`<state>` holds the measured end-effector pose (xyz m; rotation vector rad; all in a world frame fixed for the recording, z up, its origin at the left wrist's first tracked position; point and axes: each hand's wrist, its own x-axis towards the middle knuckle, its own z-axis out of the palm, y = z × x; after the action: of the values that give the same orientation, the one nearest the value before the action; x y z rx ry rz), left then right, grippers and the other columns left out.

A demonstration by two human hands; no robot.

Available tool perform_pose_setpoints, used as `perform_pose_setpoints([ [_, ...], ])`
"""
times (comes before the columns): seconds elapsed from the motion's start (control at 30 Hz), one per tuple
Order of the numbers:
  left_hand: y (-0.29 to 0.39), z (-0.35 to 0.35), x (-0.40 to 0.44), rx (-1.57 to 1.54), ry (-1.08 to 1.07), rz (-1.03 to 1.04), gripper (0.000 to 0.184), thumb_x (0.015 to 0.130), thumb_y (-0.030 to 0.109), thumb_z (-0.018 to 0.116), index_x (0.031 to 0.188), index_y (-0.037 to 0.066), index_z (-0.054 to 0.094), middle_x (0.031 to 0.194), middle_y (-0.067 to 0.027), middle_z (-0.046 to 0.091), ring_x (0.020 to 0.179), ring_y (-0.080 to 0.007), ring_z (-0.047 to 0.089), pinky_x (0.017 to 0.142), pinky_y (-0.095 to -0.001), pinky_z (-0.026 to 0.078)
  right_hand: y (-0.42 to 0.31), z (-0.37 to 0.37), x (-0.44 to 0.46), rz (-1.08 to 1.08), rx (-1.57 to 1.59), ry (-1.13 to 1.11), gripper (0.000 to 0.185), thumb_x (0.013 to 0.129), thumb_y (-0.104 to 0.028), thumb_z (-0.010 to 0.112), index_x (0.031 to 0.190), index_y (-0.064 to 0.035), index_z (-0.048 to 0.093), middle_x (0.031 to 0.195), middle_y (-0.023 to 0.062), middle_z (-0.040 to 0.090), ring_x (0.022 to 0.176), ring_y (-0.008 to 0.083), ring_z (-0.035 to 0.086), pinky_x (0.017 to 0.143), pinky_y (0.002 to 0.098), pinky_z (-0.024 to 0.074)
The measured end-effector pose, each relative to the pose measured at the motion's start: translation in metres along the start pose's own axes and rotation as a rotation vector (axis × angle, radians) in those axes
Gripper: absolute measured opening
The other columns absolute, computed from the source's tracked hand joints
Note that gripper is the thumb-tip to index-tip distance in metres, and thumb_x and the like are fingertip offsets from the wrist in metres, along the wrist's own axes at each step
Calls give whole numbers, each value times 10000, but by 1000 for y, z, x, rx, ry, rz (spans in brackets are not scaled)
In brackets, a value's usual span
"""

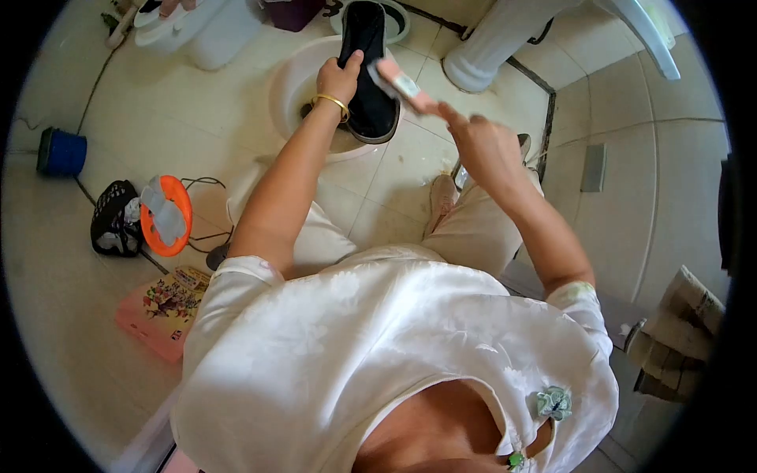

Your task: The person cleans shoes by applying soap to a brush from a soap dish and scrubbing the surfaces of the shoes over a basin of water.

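A black shoe (367,87) is held up over a pale plastic basin (285,87), toe end toward me. My left hand (339,79) grips it by its left side, thumb across the upper; a gold bangle circles that wrist. My right hand (482,146) is closed around the handle end of a pink scrubbing brush (404,85). The brush head is at the shoe's right edge; whether its bristles touch the shoe I cannot tell. Part of the basin is hidden behind the shoe, and something dark lies inside it.
A white pedestal (473,63) stands at the upper right, a white toilet (225,35) at the upper left. On the left floor are a blue pot (63,152), a black basket (116,219), an orange-rimmed item (178,214) and a pink package (150,315).
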<state>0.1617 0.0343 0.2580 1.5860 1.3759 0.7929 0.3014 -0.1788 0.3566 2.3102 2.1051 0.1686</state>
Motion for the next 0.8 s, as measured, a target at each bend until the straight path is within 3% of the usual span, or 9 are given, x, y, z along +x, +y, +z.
perform_pose_setpoints([
  [0.1, -5, 8, 6, -111, -16, -15, 590, 763, 491, 580, 849, -92, 596, 874, -278, 605, 844, -389, 586, 768, -397, 443, -5, 20, 34, 109, 156, 181, 350, 856, -214, 529, 1206, -224, 527, 671, 126, 586, 576, 305, 586, 506, 411, 450],
  [0.2, -16, 4, 13, -89, 55, -65, 585, 765, 484, 580, 849, -95, 594, 891, -280, 601, 858, -384, 583, 778, -393, 439, -8, 12, 18, 78, 157, 53, 344, 866, -228, 513, 1210, -223, 519, 681, 143, 589, 580, 324, 580, 516, 418, 445],
  [0.3, -16, -1, 14, -67, 97, -70, 575, 769, 472, 582, 857, -96, 594, 908, -279, 599, 873, -379, 579, 788, -389, 435, -15, -10, -17, 76, 205, -119, 333, 859, -144, 470, 1184, -176, 534, 670, 150, 591, 594, 308, 594, 516, 404, 462],
  [0.43, -5, 4, 6, -67, -50, -23, 573, 772, 459, 583, 892, -101, 593, 921, -274, 600, 880, -381, 577, 792, -386, 434, -11, 7, 23, 111, 146, 72, 325, 866, -198, 490, 1188, -187, 534, 687, 150, 600, 600, 316, 592, 525, 415, 459],
  [0.5, -9, 7, 9, -154, -12, -69, 567, 773, 455, 582, 896, -98, 593, 923, -274, 599, 873, -380, 578, 788, -387, 434, -10, 21, 45, 139, 226, 153, 328, 875, -237, 492, 1199, -209, 528, 688, 153, 599, 611, 342, 583, 534, 424, 450],
  [0.6, -19, 3, 15, -169, 79, -46, 550, 773, 448, 585, 883, -91, 594, 904, -264, 605, 847, -372, 583, 770, -387, 437, -17, 14, 15, 99, 225, 98, 319, 872, -237, 496, 1188, -217, 537, 674, 143, 602, 605, 333, 588, 530, 423, 449],
  [0.7, -25, 4, 19, -161, 80, -34, 539, 775, 445, 586, 873, -84, 597, 874, -250, 613, 824, -363, 588, 754, -388, 441, -17, -5, -15, 85, 216, -95, 318, 866, -178, 477, 1179, -182, 533, 693, 140, 600, 608, 315, 594, 520, 408, 460],
  [0.8, -19, 7, 7, -164, -34, -31, 545, 775, 451, 586, 884, -84, 600, 857, -240, 618, 816, -352, 592, 747, -386, 445, -9, 16, 17, 90, 184, 72, 346, 858, -194, 499, 1204, -190, 519, 686, 138, 598, 602, 307, 595, 511, 399, 458],
])
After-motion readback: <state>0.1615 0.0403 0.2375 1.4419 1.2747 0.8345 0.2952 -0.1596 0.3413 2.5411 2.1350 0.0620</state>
